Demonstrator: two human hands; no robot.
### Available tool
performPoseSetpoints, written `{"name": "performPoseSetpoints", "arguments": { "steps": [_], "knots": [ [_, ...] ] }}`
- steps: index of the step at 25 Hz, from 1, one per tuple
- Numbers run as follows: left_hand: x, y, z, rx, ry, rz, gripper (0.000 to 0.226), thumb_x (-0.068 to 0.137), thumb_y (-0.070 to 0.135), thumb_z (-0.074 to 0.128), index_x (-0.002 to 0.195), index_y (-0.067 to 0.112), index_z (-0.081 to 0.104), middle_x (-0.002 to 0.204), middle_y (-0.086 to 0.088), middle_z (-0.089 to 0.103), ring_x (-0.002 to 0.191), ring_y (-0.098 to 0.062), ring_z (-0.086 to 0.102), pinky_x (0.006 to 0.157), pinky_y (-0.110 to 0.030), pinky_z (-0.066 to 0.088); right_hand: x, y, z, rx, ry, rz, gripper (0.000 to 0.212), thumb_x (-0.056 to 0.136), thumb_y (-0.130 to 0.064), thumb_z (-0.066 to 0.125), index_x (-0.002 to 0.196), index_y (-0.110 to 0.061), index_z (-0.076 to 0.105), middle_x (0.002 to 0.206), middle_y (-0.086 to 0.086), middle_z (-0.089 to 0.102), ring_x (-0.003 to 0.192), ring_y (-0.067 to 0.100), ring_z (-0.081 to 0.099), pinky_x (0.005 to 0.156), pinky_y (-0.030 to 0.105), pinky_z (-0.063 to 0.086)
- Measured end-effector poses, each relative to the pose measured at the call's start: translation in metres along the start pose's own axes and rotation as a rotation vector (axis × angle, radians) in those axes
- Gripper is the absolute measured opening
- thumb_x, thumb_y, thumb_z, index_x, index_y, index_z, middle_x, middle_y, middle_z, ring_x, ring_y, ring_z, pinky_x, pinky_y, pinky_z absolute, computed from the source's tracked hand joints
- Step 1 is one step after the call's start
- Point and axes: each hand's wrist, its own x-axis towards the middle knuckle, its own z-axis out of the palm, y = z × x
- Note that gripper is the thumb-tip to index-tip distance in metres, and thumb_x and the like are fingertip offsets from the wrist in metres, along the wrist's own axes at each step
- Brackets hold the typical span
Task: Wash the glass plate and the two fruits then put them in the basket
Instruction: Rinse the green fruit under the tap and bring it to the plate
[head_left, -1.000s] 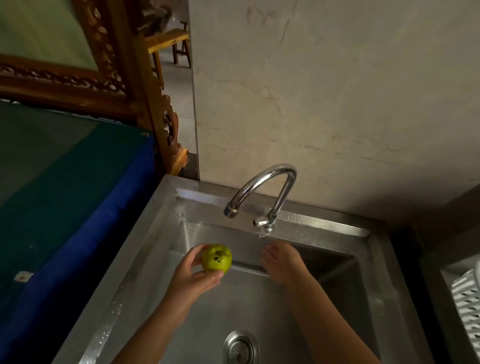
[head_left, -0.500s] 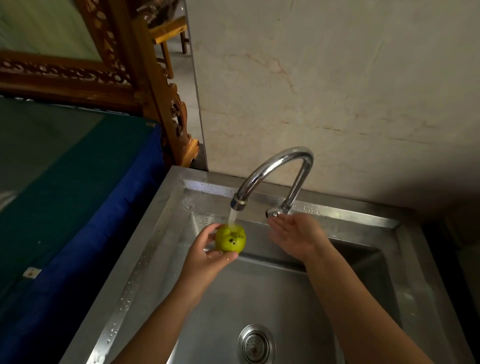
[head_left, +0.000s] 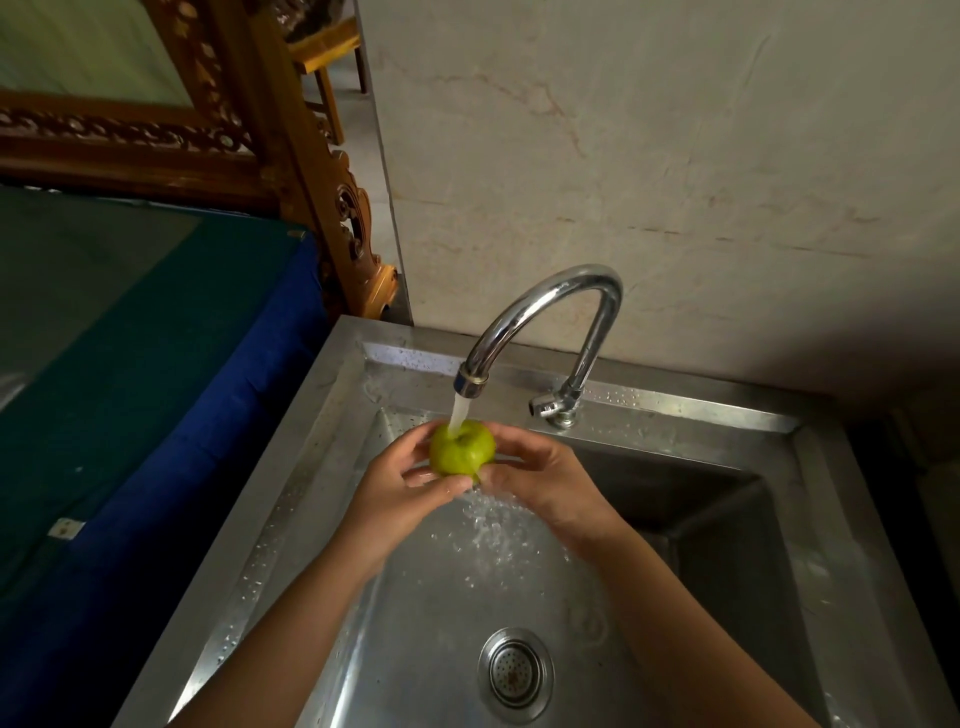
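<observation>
Round green fruit sits between both hands, directly under the running water stream from the curved chrome tap. Left hand cups it from the left and below, thumb and fingers wrapped on it, grasping. Right hand grips the fruit's right side, fingertips touching it; underside of the fruit hidden by both hands. Only top and front of the fruit visible, water hitting its dimple.

Hidden or cut: both forearms run off the bottom edge. Glass plate, second fruit and basket not in view. Right part of the stainless steel sink basin beyond the right hand is in deep shadow, contents hard to make out. Splash below the hands blurs the basin floor.

Edges and room: round metal drain well below the hands, between the forearms, basin floor around it bare and wet. Sink's back ledge just beyond the hands, tap base and small lever just beyond the right hand. Wet sink rim left of the left hand, then a blue-and-green covered bed beyond it. Carved wooden frame far up-left. Beige marbled wall behind the tap.
</observation>
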Motion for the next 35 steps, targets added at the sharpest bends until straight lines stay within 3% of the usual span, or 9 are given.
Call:
{"name": "performPoseSetpoints", "arguments": {
  "steps": [5, 9, 13, 16, 21, 24, 28, 31, 35],
  "knots": [
    [-0.005, 0.004, -0.010, -0.105, -0.082, -0.020, 0.050, 0.078, 0.014, 0.067, 0.122, 0.032, 0.053, 0.116, -0.001, 0.065, 0.103, -0.013, 0.067, 0.074, -0.022, 0.056, -0.003, -0.005, 0.008, -0.030, 0.015, 0.003, 0.050, 0.077, 0.008, 0.065, 0.118, -0.020, 0.061, 0.109, 0.003, 0.067, 0.091, 0.011, 0.068, 0.078, 0.022, 0.055],
    [-0.007, 0.009, -0.006, -0.248, -0.037, -0.156, 0.021, 0.083, 0.033, 0.056, 0.104, 0.036, 0.057, 0.102, -0.008, 0.068, 0.079, -0.015, 0.073, 0.063, -0.025, 0.058, -0.008, -0.016, 0.008, -0.250, -0.083, 0.019, 0.073, 0.075, 0.009, 0.066, 0.137, -0.023, 0.044, 0.113, 0.001, 0.064, 0.079, 0.013, 0.067, 0.075, 0.023, 0.057],
    [-0.006, 0.015, -0.002, -0.277, -0.059, -0.293, 0.020, 0.089, 0.040, 0.047, 0.097, 0.024, 0.055, 0.086, -0.017, 0.070, 0.068, -0.022, 0.073, 0.056, -0.028, 0.059, -0.005, -0.027, 0.010, -0.253, -0.128, -0.006, 0.058, 0.076, 0.007, 0.066, 0.128, -0.014, 0.051, 0.116, 0.001, 0.058, 0.074, 0.018, 0.065, 0.066, 0.019, 0.058],
    [-0.009, 0.016, -0.004, -0.245, -0.108, -0.272, 0.022, 0.091, 0.038, 0.045, 0.108, 0.028, 0.053, 0.111, -0.008, 0.062, 0.087, -0.020, 0.071, 0.063, -0.031, 0.060, -0.007, -0.026, 0.012, -0.170, -0.103, 0.077, 0.036, 0.082, -0.002, 0.063, 0.116, -0.013, 0.057, 0.103, 0.006, 0.061, 0.070, 0.013, 0.065, 0.063, 0.017, 0.058],
    [-0.014, 0.008, -0.008, -0.239, -0.194, -0.139, 0.046, 0.078, 0.028, 0.064, 0.112, 0.054, 0.050, 0.126, 0.004, 0.049, 0.101, -0.018, 0.068, 0.069, -0.029, 0.058, -0.004, -0.015, 0.021, -0.070, 0.077, 0.231, 0.035, 0.087, -0.025, 0.060, 0.117, -0.005, 0.057, 0.086, 0.008, 0.066, 0.065, 0.015, 0.064, 0.059, 0.017, 0.058],
    [-0.013, -0.002, -0.006, -0.198, -0.147, -0.139, 0.056, 0.073, 0.018, 0.071, 0.118, 0.046, 0.051, 0.122, -0.002, 0.053, 0.096, -0.019, 0.070, 0.067, -0.027, 0.058, -0.002, -0.016, 0.024, -0.061, 0.102, 0.317, 0.025, 0.090, -0.034, 0.054, 0.104, -0.015, 0.062, 0.083, 0.008, 0.068, 0.066, 0.017, 0.069, 0.056, 0.018, 0.057],
    [-0.008, -0.007, -0.002, -0.251, -0.070, -0.185, 0.038, 0.082, 0.017, 0.065, 0.108, 0.044, 0.057, 0.096, -0.006, 0.074, 0.086, -0.022, 0.073, 0.064, -0.025, 0.058, 0.001, -0.013, 0.026, 0.029, 0.089, 0.399, 0.031, 0.095, -0.031, 0.046, 0.110, -0.007, 0.059, 0.085, 0.010, 0.066, 0.065, 0.015, 0.069, 0.057, 0.019, 0.057],
    [-0.007, -0.010, -0.001, -0.325, -0.056, -0.227, 0.033, 0.082, 0.016, 0.064, 0.099, 0.045, 0.060, 0.102, -0.008, 0.072, 0.086, -0.023, 0.073, 0.064, -0.024, 0.058, 0.003, -0.009, 0.020, 0.084, 0.134, 0.465, 0.034, 0.095, -0.028, 0.045, 0.117, -0.003, 0.055, 0.094, 0.015, 0.063, 0.068, 0.019, 0.069, 0.056, 0.023, 0.058],
    [-0.007, -0.010, -0.002, -0.462, -0.083, -0.251, 0.034, 0.083, 0.014, 0.059, 0.106, 0.038, 0.061, 0.112, -0.013, 0.065, 0.088, -0.026, 0.072, 0.065, -0.023, 0.058, 0.021, -0.008, -0.013, 0.143, 0.511, 0.487, 0.034, 0.091, -0.027, 0.053, 0.108, 0.003, 0.054, 0.100, 0.019, 0.059, 0.084, 0.027, 0.063, 0.067, 0.031, 0.056]
  ]
}}
